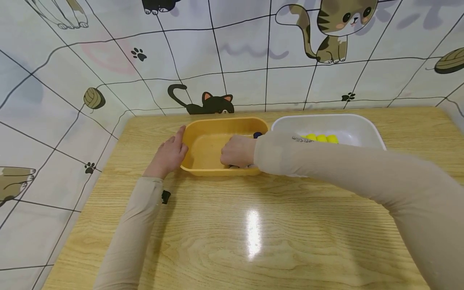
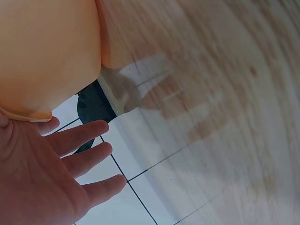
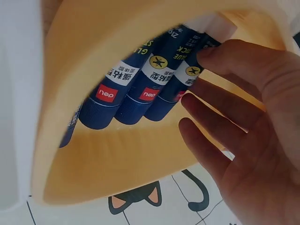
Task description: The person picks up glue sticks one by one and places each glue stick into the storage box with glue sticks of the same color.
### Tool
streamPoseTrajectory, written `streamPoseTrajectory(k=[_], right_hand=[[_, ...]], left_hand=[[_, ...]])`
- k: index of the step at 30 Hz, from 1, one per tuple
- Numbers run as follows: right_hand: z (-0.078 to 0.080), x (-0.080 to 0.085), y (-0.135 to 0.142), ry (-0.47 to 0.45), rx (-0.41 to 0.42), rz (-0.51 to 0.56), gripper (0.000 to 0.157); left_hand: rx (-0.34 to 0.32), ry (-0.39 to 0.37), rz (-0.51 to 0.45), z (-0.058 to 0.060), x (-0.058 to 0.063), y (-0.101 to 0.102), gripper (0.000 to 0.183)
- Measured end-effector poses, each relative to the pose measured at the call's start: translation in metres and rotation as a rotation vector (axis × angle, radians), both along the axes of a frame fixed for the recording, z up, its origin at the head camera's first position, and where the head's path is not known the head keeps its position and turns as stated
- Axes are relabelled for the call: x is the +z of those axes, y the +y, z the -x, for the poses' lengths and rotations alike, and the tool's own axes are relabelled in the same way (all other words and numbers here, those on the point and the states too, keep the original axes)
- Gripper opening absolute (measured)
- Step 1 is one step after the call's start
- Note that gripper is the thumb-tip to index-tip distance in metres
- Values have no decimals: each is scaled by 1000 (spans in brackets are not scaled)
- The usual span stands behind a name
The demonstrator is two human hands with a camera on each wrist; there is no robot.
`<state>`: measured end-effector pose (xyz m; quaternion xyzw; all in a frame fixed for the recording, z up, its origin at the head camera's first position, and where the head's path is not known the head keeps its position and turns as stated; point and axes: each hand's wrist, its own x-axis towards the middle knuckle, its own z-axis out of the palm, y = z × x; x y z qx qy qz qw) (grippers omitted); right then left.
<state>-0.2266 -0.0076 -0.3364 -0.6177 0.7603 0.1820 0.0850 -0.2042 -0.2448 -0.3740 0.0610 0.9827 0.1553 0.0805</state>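
Note:
My right hand [image 1: 237, 151] reaches down inside the yellow bin [image 1: 201, 139]. In the right wrist view, its thumb and fingers pinch a blue glue stick [image 3: 187, 70] at the end of a row. More blue glue sticks [image 3: 133, 101] lie side by side along the bin's wall, with white bands and red labels. At the bin's left end rests my left hand [image 1: 168, 155], its index finger along the rim. The left wrist view shows the other fingers [image 2: 86, 159] stretched out beside the bin, holding nothing; the thumb is mostly hidden.
A white bin [image 1: 362, 127] stands right of the yellow one, with several yellow pieces [image 1: 322, 138] in it, partly covered by my right sleeve [image 1: 326, 157]. Both bins are on a wooden table [image 1: 217, 233] before a cat-patterned wall covering [image 1: 246, 88].

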Motion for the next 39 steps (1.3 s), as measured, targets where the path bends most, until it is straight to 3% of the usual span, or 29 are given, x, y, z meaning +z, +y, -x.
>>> streamPoseTrajectory(k=[16,22,30,39], right_hand=[[-21,11,26,65,9,245,5],[-29,9,37,94,-5,294,13],[-39,6,59,44,-101,407,11],[-49,8,92,21,-193,523,27]], left_hand=[[-1,-3,1,1,-1,1,60],[-3,-1,1,1,-2,1,59],[-3,9,1,1,-3,0,60],[-14,38,-5,1,-6,-2,60]])
